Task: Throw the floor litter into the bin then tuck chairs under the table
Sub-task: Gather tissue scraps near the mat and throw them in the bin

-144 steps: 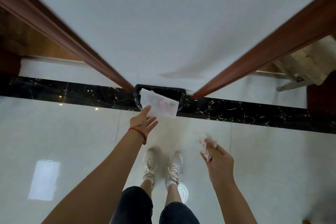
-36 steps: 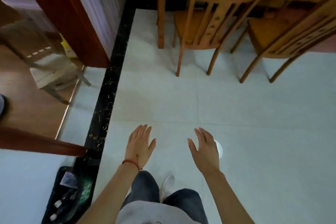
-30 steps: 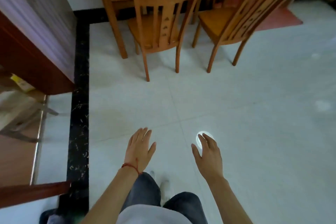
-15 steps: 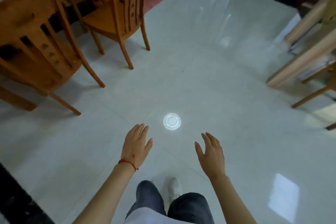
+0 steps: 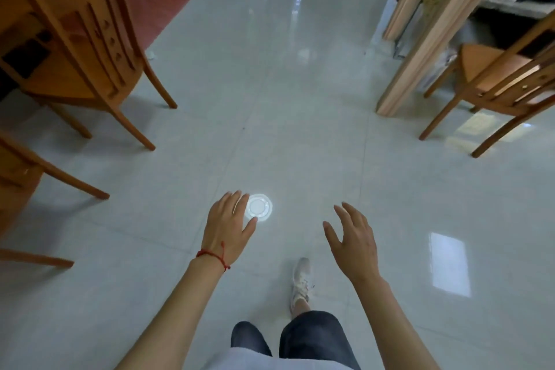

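Glossy white tile floor (image 5: 300, 99) fills the view. Wooden chair (image 5: 90, 39) stands far up-left of the left fingers, backrest toward camera, seat facing away toward a table edge that is mostly out of frame; can't tell how far under it sits. Second chair (image 5: 18, 177) is cut off by the frame edge directly left of the left fingers, only legs and part of the frame visible. Third chair (image 5: 504, 78) stands up-right of the right fingers, well apart, just beside a pale wooden post (image 5: 432, 24). Red mat (image 5: 156, 6) lies on the floor beyond the first chair.

Left hand (image 5: 228, 227): palm down, fingers (image 5: 234, 204) spread and released, holding nothing, red string bracelet (image 5: 211, 255) on the wrist. Right hand (image 5: 354, 240): fingers (image 5: 348, 213) loosely curled, open, empty. Both hover above the floor, touching nothing.

Round ceiling-light reflection (image 5: 259, 208) sits just right of the left fingertips. White sneaker (image 5: 301, 282) is planted below and between the hands.

Small pale scrap (image 5: 150, 55) on the floor by the first chair's leg, far above the left fingers; too small to tell if it's litter. Bin isn't in frame.
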### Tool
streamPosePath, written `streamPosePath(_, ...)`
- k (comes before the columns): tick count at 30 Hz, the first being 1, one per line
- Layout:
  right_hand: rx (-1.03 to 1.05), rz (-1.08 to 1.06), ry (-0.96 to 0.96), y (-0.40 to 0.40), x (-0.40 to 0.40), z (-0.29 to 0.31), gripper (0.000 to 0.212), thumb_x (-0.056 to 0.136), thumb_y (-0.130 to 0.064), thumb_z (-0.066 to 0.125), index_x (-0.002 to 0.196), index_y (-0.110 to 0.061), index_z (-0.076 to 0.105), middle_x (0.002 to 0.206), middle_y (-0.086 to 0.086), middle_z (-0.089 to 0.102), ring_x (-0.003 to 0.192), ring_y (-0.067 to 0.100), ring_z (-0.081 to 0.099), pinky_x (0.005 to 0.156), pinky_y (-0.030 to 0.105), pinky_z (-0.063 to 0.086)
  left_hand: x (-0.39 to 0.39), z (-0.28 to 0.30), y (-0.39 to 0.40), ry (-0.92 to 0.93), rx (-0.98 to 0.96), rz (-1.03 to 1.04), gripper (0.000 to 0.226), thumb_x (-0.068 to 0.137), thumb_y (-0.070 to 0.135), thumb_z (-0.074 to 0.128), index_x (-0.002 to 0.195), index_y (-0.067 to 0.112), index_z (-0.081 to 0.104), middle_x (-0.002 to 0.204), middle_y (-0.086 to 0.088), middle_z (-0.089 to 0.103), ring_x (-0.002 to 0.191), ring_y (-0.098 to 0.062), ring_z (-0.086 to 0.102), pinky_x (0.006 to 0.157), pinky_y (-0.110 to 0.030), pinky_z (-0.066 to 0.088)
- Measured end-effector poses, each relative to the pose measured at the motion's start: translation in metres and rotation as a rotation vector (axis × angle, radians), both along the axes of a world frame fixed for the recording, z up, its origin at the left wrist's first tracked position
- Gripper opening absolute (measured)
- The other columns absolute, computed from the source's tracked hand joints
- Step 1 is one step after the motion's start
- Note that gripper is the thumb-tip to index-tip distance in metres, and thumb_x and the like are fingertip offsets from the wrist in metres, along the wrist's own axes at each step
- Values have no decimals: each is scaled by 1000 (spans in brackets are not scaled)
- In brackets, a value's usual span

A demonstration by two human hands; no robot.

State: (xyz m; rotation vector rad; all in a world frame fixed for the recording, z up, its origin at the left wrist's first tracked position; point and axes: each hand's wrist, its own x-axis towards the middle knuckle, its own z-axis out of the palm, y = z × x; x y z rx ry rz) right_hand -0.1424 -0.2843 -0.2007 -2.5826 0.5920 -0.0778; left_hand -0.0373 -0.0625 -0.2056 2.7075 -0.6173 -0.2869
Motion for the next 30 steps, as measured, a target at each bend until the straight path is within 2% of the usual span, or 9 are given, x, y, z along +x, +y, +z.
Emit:
streamPosePath(5, 12, 25, 22, -62, 55, 6, 44, 88, -32, 58, 125, -9, 54, 135, 12, 51, 126, 31, 46, 101, 44, 37, 60, 4, -54, 24, 56, -12, 62, 81, 44, 33, 119, 1, 56, 119, -21, 61, 114, -41, 54, 92, -52, 43)
streamPosePath(9, 32, 38, 53, -116, 98, 24, 47, 91, -37, 51, 131, -13, 48, 141, 7, 45, 132, 24, 38, 107, 37, 30, 102, 17, -102, 11, 64, -6, 65, 81, 47, 30, 121, 2, 55, 123, -21, 59, 118, -40, 51, 95, -51, 41)
streamPosePath(14, 40, 16, 19, -178, 161, 48, 48, 91, -38, 50, 133, -15, 46, 143, 4, 43, 133, 21, 36, 108, 35, 28, 161, 40, -162, -66, -26, 19, 73, 81, 53, 22, 131, 5, 45, 137, -16, 47, 131, -34, 36, 108, -43, 27)
streamPosePath(19, 65, -35, -25, -214, 219, 53, 47, 91, -38, 51, 132, -17, 47, 142, 2, 44, 132, 19, 37, 106, 33, 30, 234, 47, -214, -130, -12, -67, 65, 86, 50, 28, 123, 2, 53, 126, -18, 57, 121, -37, 48, 99, -48, 38)
streamPosePath(25, 104, -56, 20, -253, 315, 41, 48, 92, -40, 47, 134, -18, 43, 144, 1, 40, 134, 16, 32, 108, 31, 27, 339, 34, -268, -112, 30, -135, 59, 84, 43, 33, 118, 2, 57, 120, -19, 61, 115, -39, 54, 92, -52, 44)
streamPosePath(30, 93, -66, 13, -289, 411, 55, 47, 92, -38, 49, 133, -17, 45, 144, 2, 41, 134, 18, 34, 107, 30, 28, 433, 40, -303, -99, 39, -166, 58, 84, 42, 34, 117, 1, 57, 119, -20, 61, 113, -39, 55, 91, -52, 44)
